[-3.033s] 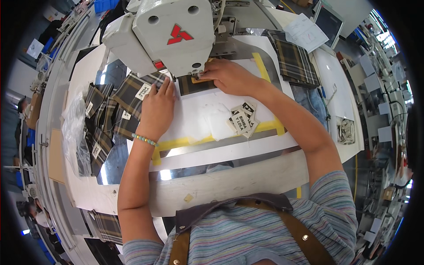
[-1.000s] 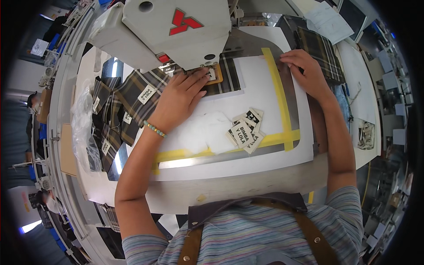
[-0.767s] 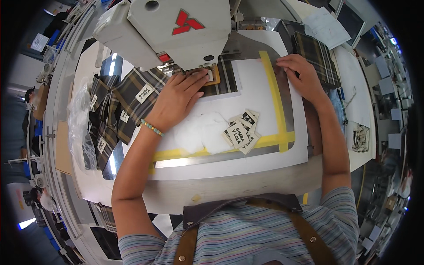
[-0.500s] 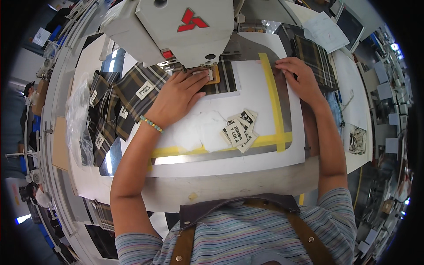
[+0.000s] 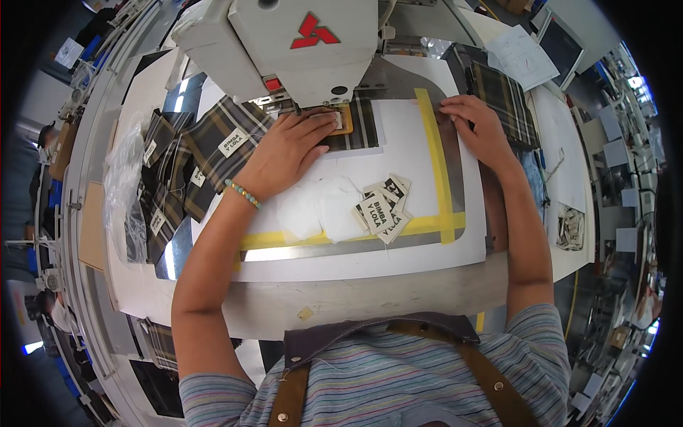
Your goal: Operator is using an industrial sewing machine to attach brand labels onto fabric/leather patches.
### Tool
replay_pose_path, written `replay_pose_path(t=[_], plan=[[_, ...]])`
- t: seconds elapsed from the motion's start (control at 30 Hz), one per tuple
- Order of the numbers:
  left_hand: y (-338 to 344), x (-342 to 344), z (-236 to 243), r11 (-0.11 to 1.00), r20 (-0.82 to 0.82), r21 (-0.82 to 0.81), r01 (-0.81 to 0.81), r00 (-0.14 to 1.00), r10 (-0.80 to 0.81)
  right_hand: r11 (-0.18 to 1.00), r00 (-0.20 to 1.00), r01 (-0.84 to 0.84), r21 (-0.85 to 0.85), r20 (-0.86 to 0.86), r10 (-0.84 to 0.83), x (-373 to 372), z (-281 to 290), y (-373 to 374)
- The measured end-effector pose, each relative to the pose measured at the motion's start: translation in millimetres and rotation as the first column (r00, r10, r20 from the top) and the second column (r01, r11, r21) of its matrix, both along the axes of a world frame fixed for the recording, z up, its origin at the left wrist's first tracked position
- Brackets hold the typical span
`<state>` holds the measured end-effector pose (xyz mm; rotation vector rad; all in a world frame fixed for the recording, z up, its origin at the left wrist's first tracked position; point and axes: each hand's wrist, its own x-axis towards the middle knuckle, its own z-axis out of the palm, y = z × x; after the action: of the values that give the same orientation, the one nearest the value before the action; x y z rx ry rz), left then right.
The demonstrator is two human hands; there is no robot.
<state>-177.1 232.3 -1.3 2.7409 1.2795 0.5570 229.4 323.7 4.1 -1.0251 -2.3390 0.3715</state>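
My left hand (image 5: 284, 153) lies flat beneath the head of a sewing machine (image 5: 267, 46), its fingers stretched over the edge of a small orange frame (image 5: 348, 119) with a pale label in it. Under the frame is a dark plaid fabric piece (image 5: 365, 127), partly hidden by the hand and machine. Resting at the right edge of a taped metal plate (image 5: 458, 185), my right hand (image 5: 484, 132) has slightly bent fingers, thumb apart, and nothing visible in it. Between my forearms, a loose pile of printed cloth labels (image 5: 377, 212) sits beside thin white sheets (image 5: 341, 203).
Plaid pieces with labels on them (image 5: 210, 139) spread to the left, next to clear plastic wrap (image 5: 124, 192). A folded plaid stack (image 5: 504, 103) lies beyond my right hand. Papers (image 5: 523, 57) and a screen (image 5: 560, 43) stand at the far right.
The view has shifted slightly. Both hands stay in nearly the same places, the left on the frame and the right at the plate's edge.
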Motion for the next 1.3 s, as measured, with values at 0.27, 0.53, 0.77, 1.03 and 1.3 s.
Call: replay_pose_path(t=[0.27, 0.53, 0.77, 1.03, 1.3], plan=[[1, 0, 0, 0.998, 0.023, 0.061, 0.013, 1.0, -0.014, 1.0, 1.0, -0.004, 0.012, -0.003, 0.004, -1, 0, -1], [5, -8, 12, 0.999, -0.054, -0.026, 0.044, 0.998, -0.045, 0.999, 1.0, -0.015, 0.041, 0.009, 0.014, -1, 1, 0], [12, -14, 12, 0.993, -0.073, -0.012, 0.119, 0.99, -0.119, 1.0, 1.0, 0.001, -0.014, 0.008, -0.001, -1, 1, -1], [13, -16, 12, 0.988, -0.042, 0.015, 0.151, 0.988, -0.151, 0.998, 0.999, -0.031, 0.053, -0.013, 0.032, -2, -1, 1], [15, -14, 11, 0.99, -0.039, 0.001, 0.14, 0.989, -0.14, 0.996, 0.994, 0.059, 0.064, -0.095, -0.053, -2, -1, 1]])
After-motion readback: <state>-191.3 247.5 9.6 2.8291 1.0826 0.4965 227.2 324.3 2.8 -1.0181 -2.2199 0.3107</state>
